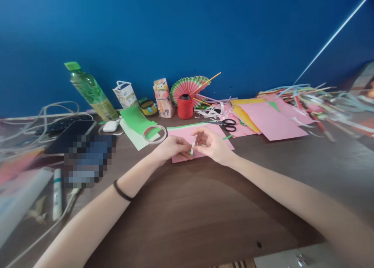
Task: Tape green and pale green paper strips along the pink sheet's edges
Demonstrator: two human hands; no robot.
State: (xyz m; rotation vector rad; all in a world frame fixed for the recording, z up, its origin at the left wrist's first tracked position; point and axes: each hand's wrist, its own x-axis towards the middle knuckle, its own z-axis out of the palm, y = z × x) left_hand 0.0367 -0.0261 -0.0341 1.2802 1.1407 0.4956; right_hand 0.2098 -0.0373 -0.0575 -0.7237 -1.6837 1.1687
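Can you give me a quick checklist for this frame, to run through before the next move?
1. White strip in place: ok, at the fingertips of the left hand and right hand.
2. Which hand grips it: cannot tell.
3. Pink sheet below the hands: ok.
4. Sheet fully visible: not ok, the hands cover part.
5. Tape roll clear: ok, left of the left hand.
6. Scissors clear: ok, beyond the right hand, unheld.

The middle sheet (184,132) is pink, the spool (185,109) red, the wall (187,30) blue.
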